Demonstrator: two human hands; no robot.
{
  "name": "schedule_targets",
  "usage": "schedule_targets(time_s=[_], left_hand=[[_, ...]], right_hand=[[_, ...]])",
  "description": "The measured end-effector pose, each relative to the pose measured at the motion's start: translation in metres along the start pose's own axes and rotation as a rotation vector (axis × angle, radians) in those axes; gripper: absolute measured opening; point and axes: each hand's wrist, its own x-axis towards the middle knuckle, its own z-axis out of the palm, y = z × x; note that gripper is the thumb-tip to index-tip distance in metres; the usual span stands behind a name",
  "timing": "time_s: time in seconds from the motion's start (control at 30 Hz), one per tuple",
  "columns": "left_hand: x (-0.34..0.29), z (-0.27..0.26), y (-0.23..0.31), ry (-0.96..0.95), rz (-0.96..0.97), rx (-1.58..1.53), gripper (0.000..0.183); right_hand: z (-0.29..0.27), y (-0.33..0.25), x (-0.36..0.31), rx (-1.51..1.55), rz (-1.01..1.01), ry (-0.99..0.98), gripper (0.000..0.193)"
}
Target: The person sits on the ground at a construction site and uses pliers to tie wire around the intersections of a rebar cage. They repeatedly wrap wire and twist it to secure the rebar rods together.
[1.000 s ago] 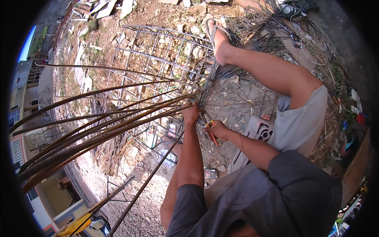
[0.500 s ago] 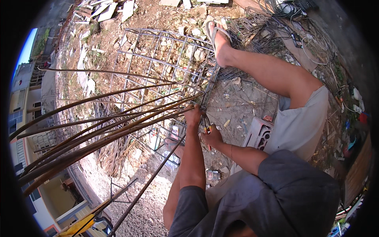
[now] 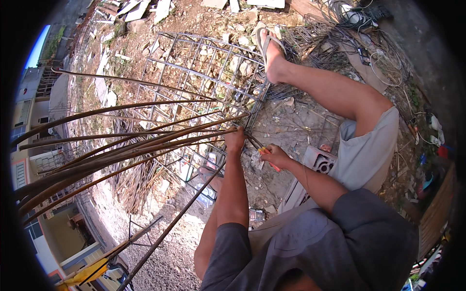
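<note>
A cage of steel reinforcing bars [image 3: 187, 70] lies over the rubble in front of me. Long rusty rods [image 3: 121, 140] run out from it toward the left and fan apart. My left hand [image 3: 234, 139] is closed round a bar at the cage's near corner; its fingertips are partly hidden. My right hand [image 3: 275, 156] grips pincers [image 3: 266, 151] with red and yellow handles. Their dark jaws slant toward the bars just right of my left hand. Whether the jaws touch a wire there is too small to tell.
A pale hollow block [image 3: 318, 161] is beside my right knee. My sandalled foot [image 3: 270, 51] rests by the cage's right side. Tangled wire [image 3: 347, 17] and thin bars lie at the far right. A slanting rod [image 3: 177, 223] crosses the near left, and buildings [image 3: 58, 213] stand beyond.
My right hand has moved right and slightly farther away with the pincers, which now slant more. The left hand stays at the same corner. The whole view has shifted slightly.
</note>
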Motion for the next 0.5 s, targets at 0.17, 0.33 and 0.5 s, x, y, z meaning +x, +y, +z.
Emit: schedule_targets(time_s=[0.17, 0.33, 0.5], left_hand=[[0.009, 0.014, 0.003, 0.071, 0.075, 0.140, 0.030], [0.011, 0.007, -0.003, 0.131, 0.133, 0.209, 0.028], [0.004, 0.009, 0.015, 0.083, 0.116, 0.306, 0.043]], right_hand=[[0.007, 0.023, -0.013, -0.746, -0.212, 0.532, 0.045], [-0.005, -0.013, -0.005, -0.526, 0.135, 0.045, 0.046], [-0.012, 0.011, 0.005, 0.998, 0.532, -0.610, 0.048]])
